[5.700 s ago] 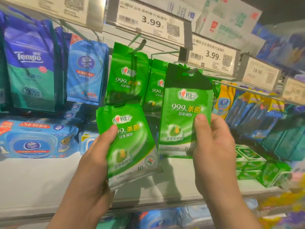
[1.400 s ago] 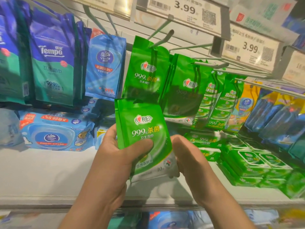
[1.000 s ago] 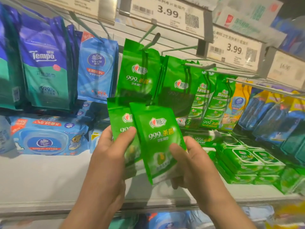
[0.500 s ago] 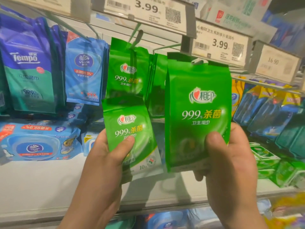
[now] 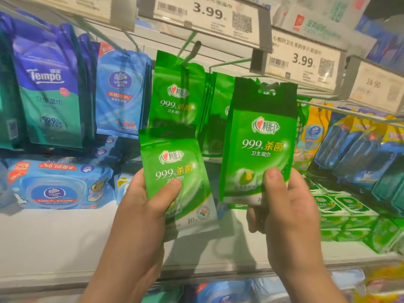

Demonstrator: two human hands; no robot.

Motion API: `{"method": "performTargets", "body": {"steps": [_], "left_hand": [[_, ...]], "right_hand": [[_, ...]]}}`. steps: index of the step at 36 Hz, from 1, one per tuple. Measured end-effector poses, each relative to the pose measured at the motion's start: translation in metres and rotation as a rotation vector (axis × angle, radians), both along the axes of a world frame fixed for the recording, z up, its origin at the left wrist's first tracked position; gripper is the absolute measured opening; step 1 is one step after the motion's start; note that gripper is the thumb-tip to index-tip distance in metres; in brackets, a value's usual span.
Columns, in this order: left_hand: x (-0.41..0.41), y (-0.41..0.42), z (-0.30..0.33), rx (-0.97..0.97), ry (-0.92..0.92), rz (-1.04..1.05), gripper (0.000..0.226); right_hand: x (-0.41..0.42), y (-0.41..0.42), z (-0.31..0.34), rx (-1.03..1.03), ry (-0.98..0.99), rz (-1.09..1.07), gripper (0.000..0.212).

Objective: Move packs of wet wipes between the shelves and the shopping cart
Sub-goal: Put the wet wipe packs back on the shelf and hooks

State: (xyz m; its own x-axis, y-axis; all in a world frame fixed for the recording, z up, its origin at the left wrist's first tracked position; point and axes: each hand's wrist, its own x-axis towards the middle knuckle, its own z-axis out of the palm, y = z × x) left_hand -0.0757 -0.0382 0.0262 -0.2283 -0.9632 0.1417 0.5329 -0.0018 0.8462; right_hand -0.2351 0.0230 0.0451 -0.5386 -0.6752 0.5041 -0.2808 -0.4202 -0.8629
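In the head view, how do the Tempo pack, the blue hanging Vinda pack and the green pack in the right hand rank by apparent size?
1. Green pack in the right hand, though it is nearest the camera.
2. Tempo pack.
3. Blue Vinda pack, clearly smallest.

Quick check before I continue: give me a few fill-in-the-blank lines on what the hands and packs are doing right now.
1. Each hand grips one ____ pack of wet wipes.
2. The right hand lifts its pack so its hang hole meets the metal ____.
3. The left hand holds its pack ____ than the right-hand one.
4. The price tag above reads ____.

Missing words: green; hook; lower; 3.99
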Motion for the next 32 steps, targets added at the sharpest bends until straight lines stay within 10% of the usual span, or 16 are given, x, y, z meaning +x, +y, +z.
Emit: {"method": "performTargets", "body": {"steps": [4,15,32], "left_hand": [[0.002,-0.001,-0.001,-0.002,-0.016,0.005,0.028],[0.001,-0.002,-0.004,0.02,-0.004,0.01,0.027],[0.009,-0.002,-0.004,-0.099,0.006,0.082,0.036]], "right_hand": [[0.0,-0.009,-0.008,0.054,0.018,0.002,0.034],[-0.004,-0.05,-0.004,0.179,-0.062,0.083,0.063],[0.0,-0.05,-0.026,0.455,-0.284,0.182,0.048]]}}
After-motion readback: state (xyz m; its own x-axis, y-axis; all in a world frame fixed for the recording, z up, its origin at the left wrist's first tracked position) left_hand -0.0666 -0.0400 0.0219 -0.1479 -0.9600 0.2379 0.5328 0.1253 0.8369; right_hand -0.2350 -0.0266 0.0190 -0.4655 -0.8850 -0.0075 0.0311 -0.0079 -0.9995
